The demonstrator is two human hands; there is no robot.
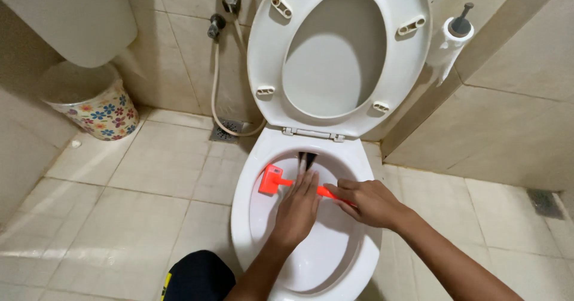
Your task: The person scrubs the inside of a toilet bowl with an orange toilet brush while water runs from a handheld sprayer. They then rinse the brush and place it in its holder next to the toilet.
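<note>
- My left hand (297, 208) reaches into the toilet bowl (245, 217), flat and with the fingers stretched forward and kept together; it lies over the middle of the orange toilet brush (273, 179).
- My right hand (368, 202) is just beside it on the right and is closed around the orange handle of the brush, which shows a little between my two hands.
- The square head of the brush sticks out to the left of my left hand's fingertips and lies against the inner left wall of the bowl, near the back.
- I cannot tell if my left hand grips the handle or only rests on it, because the hand hides this part.
- The toilet seat (338, 56) is lifted up and leans against the wall behind the bowl.
- A toilet paper roll (448, 41) stands on the ledge at the right of the seat.
- A spray hose (216, 92) hangs down the tiled wall to the floor drain (224, 132).
- A flower-patterned waste bin (95, 101) stands on the floor at the left, well apart from my hands.
</note>
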